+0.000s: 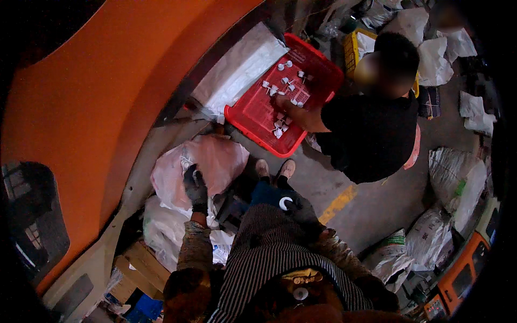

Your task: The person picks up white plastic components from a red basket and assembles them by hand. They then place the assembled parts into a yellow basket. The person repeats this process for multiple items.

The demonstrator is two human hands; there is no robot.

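Head view looks down on a dim work floor, with a big orange wall point(107, 97) curving over the far left and grey concrete floor point(371, 199) spreading to the right, ringed by stuffed sacks point(452, 183). Far from the wearer, in the middle, sits a red plastic crate point(258, 116) holding scattered small white parts point(280, 89); a co-worker in a black shirt point(371, 134) crouches at its right side with one hand point(284, 105) down among them. Nearer, on the left, a pale pink plastic bag point(221, 159) lies plump on top of other white bags point(161, 226), with a wooden pallet point(142, 266) below them. The person's gloved left hand point(195, 185) rests on the near left edge of that pink bag, fingers curled together as if gripping the plastic, though the dark glove hides how firmly. The gloved right hand point(301, 210) hangs low by the knees, just right of a small white curved part point(285, 203); whether its fingers pinch that part I cannot tell. Judging by this, the bag is just being taken hold of, and shifting it would call for a firm grip, since it looks soft and full.
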